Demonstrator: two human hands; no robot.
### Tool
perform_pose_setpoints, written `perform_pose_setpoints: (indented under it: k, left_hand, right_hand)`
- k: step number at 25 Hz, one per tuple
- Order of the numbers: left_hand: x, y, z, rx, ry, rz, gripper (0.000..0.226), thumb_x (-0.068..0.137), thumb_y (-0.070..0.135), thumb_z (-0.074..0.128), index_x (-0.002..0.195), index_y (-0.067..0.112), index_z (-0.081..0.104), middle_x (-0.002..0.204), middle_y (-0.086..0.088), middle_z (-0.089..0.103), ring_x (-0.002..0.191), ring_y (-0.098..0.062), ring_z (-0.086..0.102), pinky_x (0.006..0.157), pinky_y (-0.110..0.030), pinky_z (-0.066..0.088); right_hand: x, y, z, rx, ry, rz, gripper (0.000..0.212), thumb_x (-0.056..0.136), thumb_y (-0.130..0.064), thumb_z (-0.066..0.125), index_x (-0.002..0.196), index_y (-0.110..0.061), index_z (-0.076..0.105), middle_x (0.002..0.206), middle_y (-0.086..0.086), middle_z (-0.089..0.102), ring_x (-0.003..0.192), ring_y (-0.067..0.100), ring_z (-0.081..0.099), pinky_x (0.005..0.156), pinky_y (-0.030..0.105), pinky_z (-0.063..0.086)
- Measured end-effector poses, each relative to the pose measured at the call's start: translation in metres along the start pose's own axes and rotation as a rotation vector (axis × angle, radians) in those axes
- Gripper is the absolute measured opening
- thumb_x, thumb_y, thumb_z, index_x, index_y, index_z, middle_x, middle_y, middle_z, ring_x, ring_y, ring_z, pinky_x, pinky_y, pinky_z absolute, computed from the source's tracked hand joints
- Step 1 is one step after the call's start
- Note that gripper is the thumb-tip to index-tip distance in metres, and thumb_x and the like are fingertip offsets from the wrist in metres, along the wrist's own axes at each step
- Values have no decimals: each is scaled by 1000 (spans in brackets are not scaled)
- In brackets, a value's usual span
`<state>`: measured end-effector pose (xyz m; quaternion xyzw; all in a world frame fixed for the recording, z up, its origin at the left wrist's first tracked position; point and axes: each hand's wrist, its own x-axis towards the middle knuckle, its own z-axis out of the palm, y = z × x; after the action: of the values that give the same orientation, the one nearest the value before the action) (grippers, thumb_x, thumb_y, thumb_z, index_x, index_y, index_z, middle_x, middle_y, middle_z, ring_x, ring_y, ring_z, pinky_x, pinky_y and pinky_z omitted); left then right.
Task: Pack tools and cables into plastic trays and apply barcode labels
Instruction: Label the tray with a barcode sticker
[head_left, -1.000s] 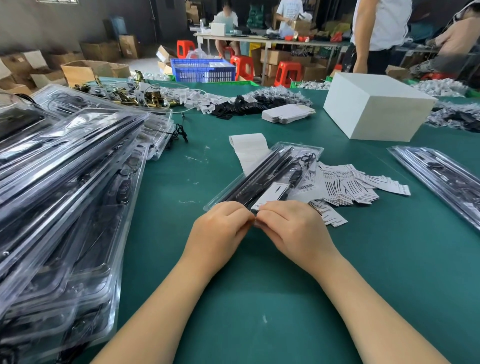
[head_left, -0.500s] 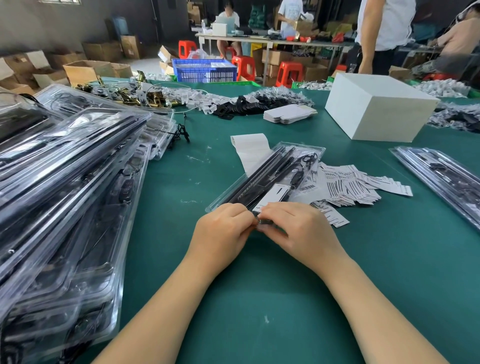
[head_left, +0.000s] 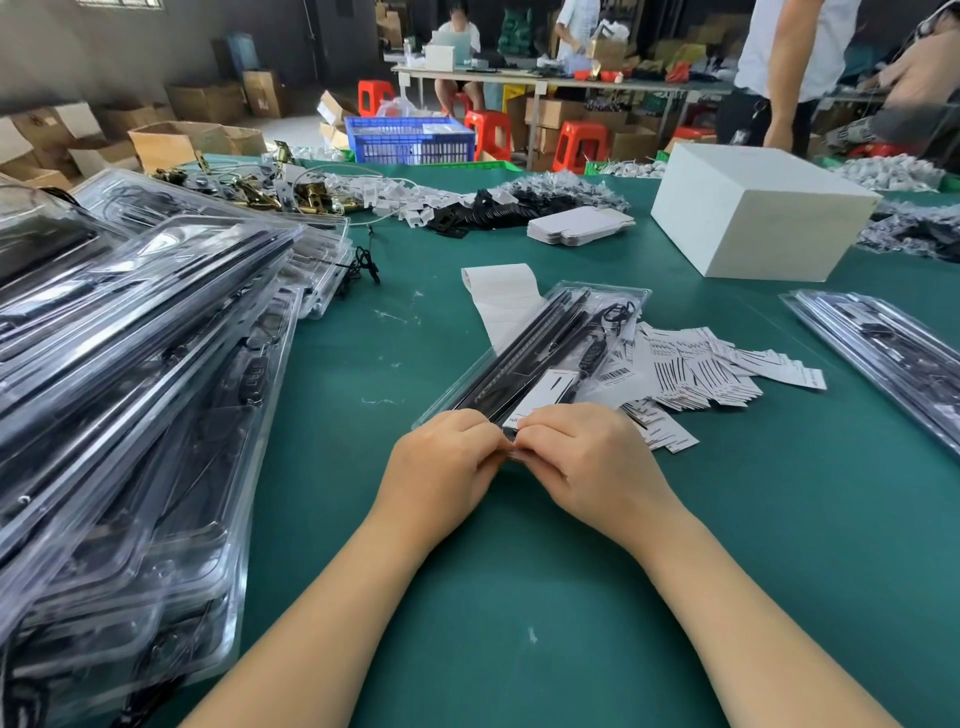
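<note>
Left hand (head_left: 441, 462) and right hand (head_left: 582, 457), fingers curled, meet at the near end of the tray (head_left: 530, 358), pinching something small there; tray lies on the green surface (head_left: 519, 597), labels (head_left: 696, 374) just beside it.

We see the left hand (head_left: 441, 462) and right hand (head_left: 587, 457) meeting, fingers curled, at the near end of a clear plastic tray (head_left: 535, 358) on the green worktop (head_left: 519, 597). Loose barcode labels (head_left: 701, 374) lie just beside the tray, toward the worktop's right edge.

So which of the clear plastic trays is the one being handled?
The single tray at table centre, near end under both hands; others lie untouched left and right.
</note>
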<state>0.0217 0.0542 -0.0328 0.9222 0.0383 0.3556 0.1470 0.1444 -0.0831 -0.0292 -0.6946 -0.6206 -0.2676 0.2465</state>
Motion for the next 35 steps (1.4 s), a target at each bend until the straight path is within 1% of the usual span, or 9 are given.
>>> perform_pose_setpoints:
  k: [3,10,15,18,21,24,30,33,35]
  left_hand:
    - [-1,0,1,11,-15,-25,8,74,8,77,76,14,72,75,0,66,69,-23,63,49,-33,52]
    - [2,3,3,-8,27,-22,6,75,6,78,76,8,73,80,-2,69,73,-24,65,57,-35,55]
    - [1,1,2,40,-31,-31,10,73,4,77,71,8,68,76,-2,66,71,-24,63,48,-36,52]
    - [3,2,1,57,-40,-29,13,70,5,80,70,11,68,74,0,65,70,-23,63,45,-34,51]
    - [2,1,1,32,-16,-29,10,73,6,78,73,11,69,77,0,65,72,-23,63,48,-33,51]
    - [1,1,2,25,22,-5,6,78,7,74,77,11,70,78,0,65,74,-24,63,53,-35,52]
    - [3,0,7,10,108,38,8,74,6,78,75,13,73,75,1,66,72,-22,65,55,-33,53]
    - [3,0,8,33,113,27,7,76,10,76,72,12,70,76,2,66,72,-22,64,54,-32,52]
    - [2,-1,9,52,114,24,7,79,10,72,73,12,68,77,2,65,74,-22,63,55,-33,52]
  right_hand:
    - [0,0,0,-17,5,5,13,87,-18,68,79,-8,71,79,5,69,67,28,63,58,37,52]
    - [-1,-1,1,-24,43,34,10,84,-18,73,84,-9,74,88,4,72,74,27,68,63,37,55]
    - [-2,-1,5,-26,-54,37,21,92,-22,62,81,-6,71,79,7,67,70,30,62,60,40,51]
    - [-2,0,6,-22,-37,54,24,91,-22,64,75,-5,70,76,7,66,67,30,61,58,39,51]
    - [-2,-1,4,46,44,67,11,82,-20,74,83,-10,76,87,4,73,77,24,69,66,36,56]
    - [-5,6,0,43,85,125,17,76,-19,81,91,-12,76,99,3,73,91,23,70,75,35,56]
    - [-7,7,-1,-31,180,129,13,76,-26,79,82,-16,75,86,-3,72,76,20,68,69,33,50]
    - [-7,6,0,22,146,185,20,75,-31,79,87,-16,74,89,-4,72,82,16,66,72,31,50]
    - [-8,13,-4,143,60,302,29,73,-31,79,96,-15,73,100,-3,70,94,12,61,84,25,47]
